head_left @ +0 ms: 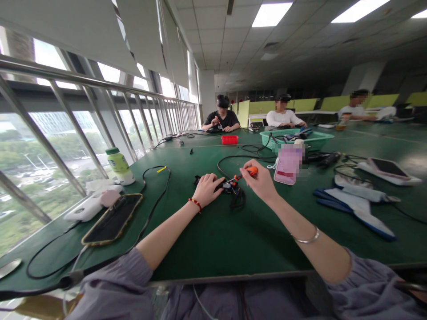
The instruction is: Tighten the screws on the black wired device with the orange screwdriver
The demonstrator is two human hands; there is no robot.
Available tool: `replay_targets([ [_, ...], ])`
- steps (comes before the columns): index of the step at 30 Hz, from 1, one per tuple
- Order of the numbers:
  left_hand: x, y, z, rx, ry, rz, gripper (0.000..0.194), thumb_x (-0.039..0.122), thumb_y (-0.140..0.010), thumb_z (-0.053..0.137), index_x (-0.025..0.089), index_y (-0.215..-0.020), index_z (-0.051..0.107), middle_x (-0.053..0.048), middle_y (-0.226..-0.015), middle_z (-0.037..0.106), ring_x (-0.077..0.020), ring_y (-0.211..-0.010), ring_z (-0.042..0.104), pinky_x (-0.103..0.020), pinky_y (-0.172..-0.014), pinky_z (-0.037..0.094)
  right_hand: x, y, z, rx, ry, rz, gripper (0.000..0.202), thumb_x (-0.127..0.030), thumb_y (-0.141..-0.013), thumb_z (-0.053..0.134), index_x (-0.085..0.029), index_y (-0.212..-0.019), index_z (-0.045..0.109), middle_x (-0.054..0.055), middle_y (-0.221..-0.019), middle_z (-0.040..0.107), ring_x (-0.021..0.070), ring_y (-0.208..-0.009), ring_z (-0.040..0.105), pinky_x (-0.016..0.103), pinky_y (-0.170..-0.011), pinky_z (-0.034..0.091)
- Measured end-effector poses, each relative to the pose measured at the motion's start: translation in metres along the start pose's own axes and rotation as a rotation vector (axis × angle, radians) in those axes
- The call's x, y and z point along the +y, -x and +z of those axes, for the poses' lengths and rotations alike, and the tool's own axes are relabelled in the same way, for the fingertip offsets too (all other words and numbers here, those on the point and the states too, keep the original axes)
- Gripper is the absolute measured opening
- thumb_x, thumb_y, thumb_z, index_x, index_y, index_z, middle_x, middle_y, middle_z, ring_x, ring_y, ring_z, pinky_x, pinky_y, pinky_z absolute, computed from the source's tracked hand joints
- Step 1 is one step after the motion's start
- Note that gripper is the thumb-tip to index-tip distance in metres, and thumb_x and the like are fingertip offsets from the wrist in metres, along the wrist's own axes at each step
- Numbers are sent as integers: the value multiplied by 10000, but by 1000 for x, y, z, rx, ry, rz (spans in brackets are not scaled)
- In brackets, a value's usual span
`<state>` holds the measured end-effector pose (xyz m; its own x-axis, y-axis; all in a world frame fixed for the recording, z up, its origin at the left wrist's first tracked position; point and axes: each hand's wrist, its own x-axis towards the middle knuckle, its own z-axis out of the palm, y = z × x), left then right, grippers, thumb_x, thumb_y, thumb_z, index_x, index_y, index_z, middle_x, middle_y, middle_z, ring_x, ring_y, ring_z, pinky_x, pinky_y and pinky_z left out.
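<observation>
The right hand [260, 184] gripped an orange-handled screwdriver [252, 170] at a black assembly [230, 188]. The left hand [207, 189] touched the assembly; finger closure could not be determined.

To your left, a green-capped bottle [120, 168] stands beyond a dark phone [113, 221] lying on the tabletop [207, 249]. Far ahead of you, a red bin [230, 141] sits left of a teal basket [318, 142]; to your right lies a blue-and-white glove [355, 206].

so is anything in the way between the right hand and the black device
Nothing visible, apart from the orange screwdriver that the right hand itself holds, its shaft reaching to the black device. The left hand is on the device's left side, outside that gap.
</observation>
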<state>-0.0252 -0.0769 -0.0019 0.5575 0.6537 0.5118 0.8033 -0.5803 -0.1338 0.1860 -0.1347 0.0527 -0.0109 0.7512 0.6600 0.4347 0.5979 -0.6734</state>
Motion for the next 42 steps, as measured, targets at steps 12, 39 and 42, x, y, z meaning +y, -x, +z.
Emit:
replay_targets([
  [12,3,0,-5,-35,34,-21,421,373,-903,489,198,-1281,547,-95,-1081,557,-243,-1020,497,-398,-924,432,0,2,0,-40,47,26,262,-482,-834,500,-229,-768,476,-48,-547,476,118,-490,477,239,-517,350],
  [39,1,2,2,-83,118,-64,473,457,-839,558,196,-1233,556,-91,-1117,597,-270,-1062,515,-425,-986,390,-2,3,-2,126,126,-257,256,-266,-760,557,-219,-1007,507,-4,-732,561,163,-666,548,309,-699,452],
  [42,0,2,2,-84,123,-63,463,452,-844,549,194,-1228,554,-95,-1110,594,-268,-1059,519,-433,-991,387,-2,3,-1,110,125,-280,278,-244,-752,552,-217,-1024,502,12,-774,574,178,-714,564,328,-729,460],
])
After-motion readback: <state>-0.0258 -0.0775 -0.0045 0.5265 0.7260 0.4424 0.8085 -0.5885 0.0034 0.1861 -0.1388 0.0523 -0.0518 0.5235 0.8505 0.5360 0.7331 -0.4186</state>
